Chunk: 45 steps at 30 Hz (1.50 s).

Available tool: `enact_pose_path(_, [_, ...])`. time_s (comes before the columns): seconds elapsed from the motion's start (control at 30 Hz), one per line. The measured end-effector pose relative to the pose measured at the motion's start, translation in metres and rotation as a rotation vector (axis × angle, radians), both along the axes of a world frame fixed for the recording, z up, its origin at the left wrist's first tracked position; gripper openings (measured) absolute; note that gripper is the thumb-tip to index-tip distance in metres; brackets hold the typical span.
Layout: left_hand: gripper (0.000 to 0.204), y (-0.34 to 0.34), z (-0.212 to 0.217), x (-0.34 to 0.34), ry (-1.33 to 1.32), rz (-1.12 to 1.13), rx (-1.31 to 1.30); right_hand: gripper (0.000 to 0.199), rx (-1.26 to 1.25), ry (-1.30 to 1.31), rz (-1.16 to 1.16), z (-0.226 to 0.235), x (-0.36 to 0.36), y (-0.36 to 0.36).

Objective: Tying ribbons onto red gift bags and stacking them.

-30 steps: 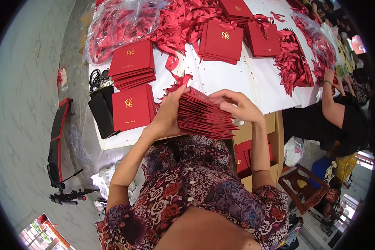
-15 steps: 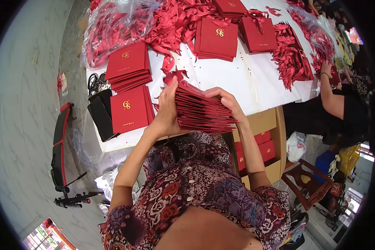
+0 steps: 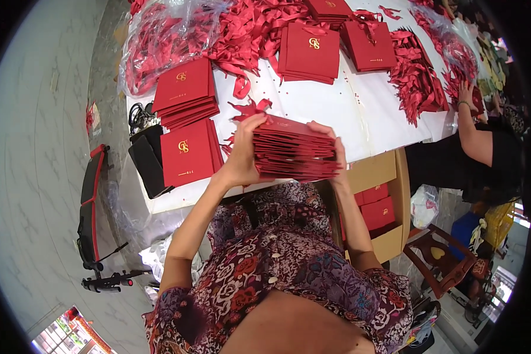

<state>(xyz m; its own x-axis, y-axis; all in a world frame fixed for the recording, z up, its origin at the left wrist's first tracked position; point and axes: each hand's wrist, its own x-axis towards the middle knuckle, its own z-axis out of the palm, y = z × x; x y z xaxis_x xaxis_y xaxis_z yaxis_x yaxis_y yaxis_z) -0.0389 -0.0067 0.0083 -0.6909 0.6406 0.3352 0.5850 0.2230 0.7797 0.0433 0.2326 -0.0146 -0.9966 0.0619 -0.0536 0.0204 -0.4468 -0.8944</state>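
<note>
Between my two hands is a thick stack of flat red paper gift bags (image 3: 295, 151), its layered edges turned toward me at the table's near edge. My left hand (image 3: 242, 151) is closed on the stack's left end, with its fingers along the far side. At the right end my right hand (image 3: 338, 154) grips it, fingers over the far corner. Red ribbon (image 3: 251, 110) sticks out beyond the stack's far left corner. Close to my left hand lies a pile of red bags (image 3: 189, 154) with gold print, and a second pile (image 3: 184, 88) sits behind it.
The white-covered table (image 3: 312, 106) carries more bag piles (image 3: 308, 52), loose red ribbons (image 3: 242, 29) and a clear plastic sack (image 3: 165, 53). A black pouch (image 3: 147, 162) lies at the left edge. Below right stands an open carton (image 3: 402, 203) holding red bags. A co-worker's arm (image 3: 477, 133) reaches over at right.
My right hand has shifted from the stack's far right top onto its right end. The stack now sits more level and its edges are more even. My left hand stays on its end.
</note>
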Motion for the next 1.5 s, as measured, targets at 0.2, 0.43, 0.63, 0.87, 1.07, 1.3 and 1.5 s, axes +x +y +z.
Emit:
enact_pose_path(0.2, [0.129, 0.006, 0.014, 0.008, -0.059, -0.065, -0.020, 0.066, -0.135, 0.024, -0.170, -0.006, -0.004, -0.012])
enact_pose_path(0.43, [0.132, -0.004, 0.009, 0.006, -0.162, -0.060, 0.025, 0.058, 0.083, 0.045, -0.194, -0.011, -0.008, -0.008])
enact_pose_path(0.63, [0.125, -0.003, 0.008, 0.005, -0.135, -0.056, 0.052, 0.047, 0.242, 0.033, -0.344, -0.008, 0.009, -0.006])
enact_pose_path(0.87, [0.120, -0.002, 0.006, 0.005, -0.063, -0.027, 0.044, 0.037, 0.646, 0.339, -0.548, -0.019, 0.066, -0.004])
enact_pose_path(1.07, [0.128, 0.000, 0.012, 0.007, -0.049, -0.038, 0.014, 0.055, 0.794, 0.275, -0.443, -0.012, 0.064, -0.034])
enact_pose_path(1.3, [0.109, -0.011, 0.018, 0.000, -0.438, -0.129, 0.080, 0.050, 0.452, 0.195, -0.318, -0.018, 0.059, -0.034])
enact_pose_path(1.5, [0.078, -0.004, 0.037, -0.006, -0.399, -0.024, -0.024, 0.044, 0.486, 0.193, -0.237, -0.010, 0.056, -0.029])
